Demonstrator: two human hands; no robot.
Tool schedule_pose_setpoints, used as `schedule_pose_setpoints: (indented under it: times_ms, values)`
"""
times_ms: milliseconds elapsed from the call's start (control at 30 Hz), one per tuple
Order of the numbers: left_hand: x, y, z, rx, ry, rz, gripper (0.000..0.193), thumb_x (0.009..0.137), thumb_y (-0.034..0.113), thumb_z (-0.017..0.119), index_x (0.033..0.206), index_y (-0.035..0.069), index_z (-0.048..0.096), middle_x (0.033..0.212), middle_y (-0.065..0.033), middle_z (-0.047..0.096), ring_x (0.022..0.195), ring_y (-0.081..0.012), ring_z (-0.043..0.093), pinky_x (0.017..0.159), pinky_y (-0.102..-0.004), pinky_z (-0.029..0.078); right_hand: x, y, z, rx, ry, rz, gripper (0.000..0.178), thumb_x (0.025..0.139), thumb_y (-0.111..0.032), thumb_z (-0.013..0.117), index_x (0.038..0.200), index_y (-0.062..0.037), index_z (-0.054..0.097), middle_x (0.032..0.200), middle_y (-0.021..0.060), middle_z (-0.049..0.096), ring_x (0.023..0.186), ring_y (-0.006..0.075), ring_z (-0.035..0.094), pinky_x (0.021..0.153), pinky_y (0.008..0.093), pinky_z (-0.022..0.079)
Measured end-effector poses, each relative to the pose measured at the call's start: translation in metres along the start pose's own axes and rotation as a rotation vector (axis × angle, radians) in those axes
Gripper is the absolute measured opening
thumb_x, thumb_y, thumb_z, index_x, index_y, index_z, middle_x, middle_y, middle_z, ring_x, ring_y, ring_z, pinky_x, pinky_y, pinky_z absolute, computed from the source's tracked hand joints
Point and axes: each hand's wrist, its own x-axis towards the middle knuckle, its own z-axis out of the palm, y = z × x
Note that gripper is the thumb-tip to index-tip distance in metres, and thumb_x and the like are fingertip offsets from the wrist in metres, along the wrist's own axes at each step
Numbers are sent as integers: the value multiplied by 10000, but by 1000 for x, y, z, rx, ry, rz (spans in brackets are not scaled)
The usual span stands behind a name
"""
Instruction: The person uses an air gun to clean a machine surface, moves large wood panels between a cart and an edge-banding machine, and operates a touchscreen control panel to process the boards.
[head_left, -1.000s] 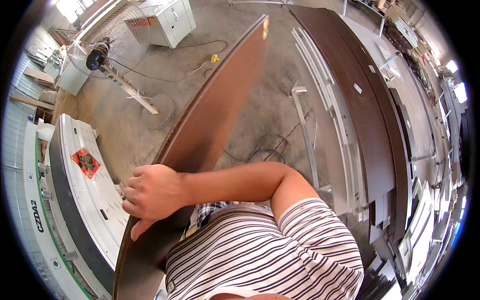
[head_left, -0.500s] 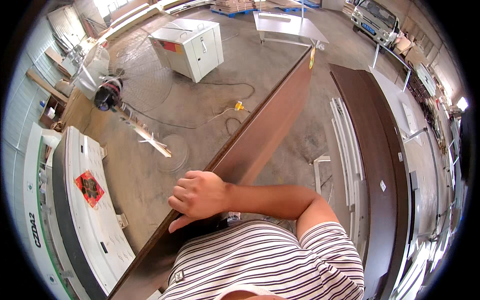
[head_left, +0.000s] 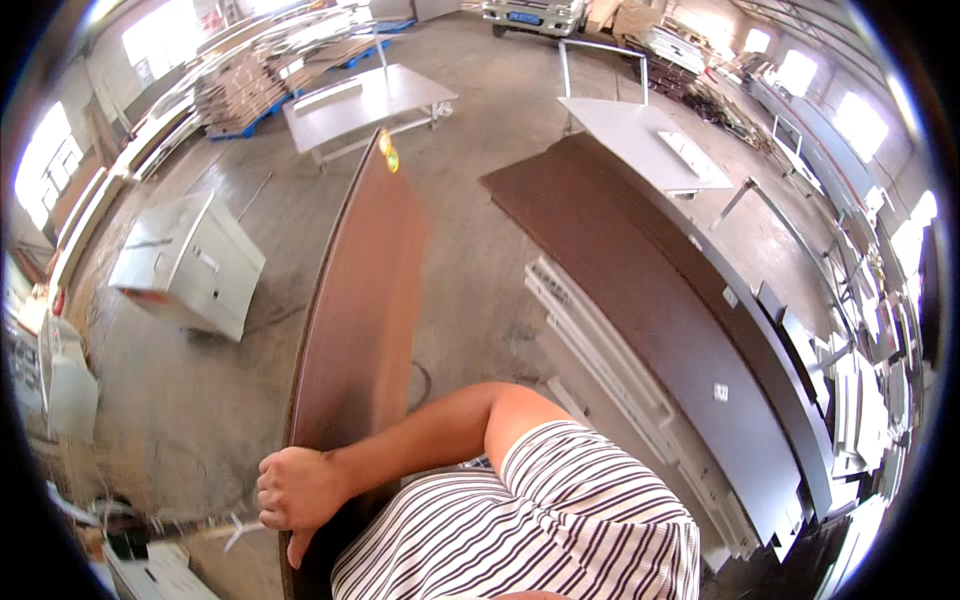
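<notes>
My right hand [head_left: 300,490] is shut on the left edge of a long brown board [head_left: 360,300]. My bare forearm crosses in front of my striped shirt to reach it. The fingers wrap over the edge and the thumb lies on the board's face. The board runs away from me over the concrete floor, with a small yellow tag [head_left: 388,155] at its far end. My left hand is not visible.
A white cabinet [head_left: 190,265] stands on the floor to the left. A stack of dark brown panels [head_left: 640,290] lies to the right, with white strips [head_left: 600,340] beside it. Two white tables [head_left: 370,100] [head_left: 640,140] stand farther off, with stacked sheet material behind.
The view has swung round with the board, whose far end now points at the white tables. The white machine on the left has slid out of sight. My right hand keeps its grip.
</notes>
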Motion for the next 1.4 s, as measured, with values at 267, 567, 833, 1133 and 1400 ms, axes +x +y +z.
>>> schedule_pose_setpoints:
  times_ms: [267, 567, 833, 1133, 1400]
  values:
    - [97, 43, 164, -79, 8, 17, 600, 929, 532, 429, 1427, 198, 462, 1467, -42, 476, 1321, -261, 456, 1077, -453, 376, -6, 208, -34, 37, -14, 34, 710, 662, -840, 537, 577, -135, 545, 574, 25, 567, 560, 223, 594, 545, 367, 448]
    - [167, 32, 275, -373, 209, 47, 579, 934, 511, 426, 1423, 206, 469, 1467, -38, 478, 1328, -258, 451, 1080, -450, 371, -7, 442, -58, 134, -66, -32, 606, 744, -700, 636, 630, -141, 433, 584, -10, 431, 544, 158, 507, 532, 281, 392]
    - [252, 68, 395, -523, 342, 46, 560, 937, 493, 422, 1419, 212, 476, 1466, -34, 479, 1333, -255, 447, 1083, -447, 366, 21, 639, -46, 190, -111, -106, 654, 737, -724, 662, 598, -153, 377, 536, -22, 330, 462, 120, 387, 468, 266, 321]
    - [381, 116, 532, -681, 497, 104, 541, 941, 473, 418, 1415, 220, 484, 1465, -29, 481, 1339, -251, 442, 1086, -444, 361, 6, 878, -9, 295, -152, -148, 626, 751, -726, 647, 604, -155, 436, 533, -32, 393, 480, 110, 448, 494, 254, 351]
    - [475, 172, 658, -809, 636, 153, 524, 945, 454, 415, 1411, 227, 491, 1464, -25, 482, 1345, -248, 437, 1088, -441, 356, 25, 1101, 3, 341, -192, -188, 681, 739, -775, 583, 579, -146, 376, 515, -1, 329, 443, 143, 388, 456, 277, 324]
